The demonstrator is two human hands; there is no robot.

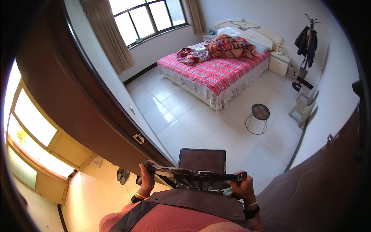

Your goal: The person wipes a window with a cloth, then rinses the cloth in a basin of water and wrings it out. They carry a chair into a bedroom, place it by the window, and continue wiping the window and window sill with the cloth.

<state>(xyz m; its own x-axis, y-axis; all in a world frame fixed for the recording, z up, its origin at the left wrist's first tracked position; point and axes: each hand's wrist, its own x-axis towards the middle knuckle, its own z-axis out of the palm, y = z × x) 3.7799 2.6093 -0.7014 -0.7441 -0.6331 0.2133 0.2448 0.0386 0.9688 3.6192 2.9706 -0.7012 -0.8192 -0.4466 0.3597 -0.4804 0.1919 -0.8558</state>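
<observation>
Close in front of my body is a dark chair with a flat brown seat [202, 159]. Its backrest top rail [192, 173] has worn, chipped paint and faces me. My left hand [147, 180] grips the rail's left end, and my right hand [245, 187] grips the right end. Beneath my right hand hangs a pale green cloth [229, 191]; whether the fingers hold it too, I cannot tell. The chair's legs are mostly hidden, so its contact with the floor cannot be made out.
A brown door frame [116, 121] stands close on my left, and a brown door [313, 174] on my right. Ahead are a round stool [260, 112], a bed [214, 66], plastic stools [303, 110] and a coat rack [311, 43]. Slippers [124, 177] lie on the left floor.
</observation>
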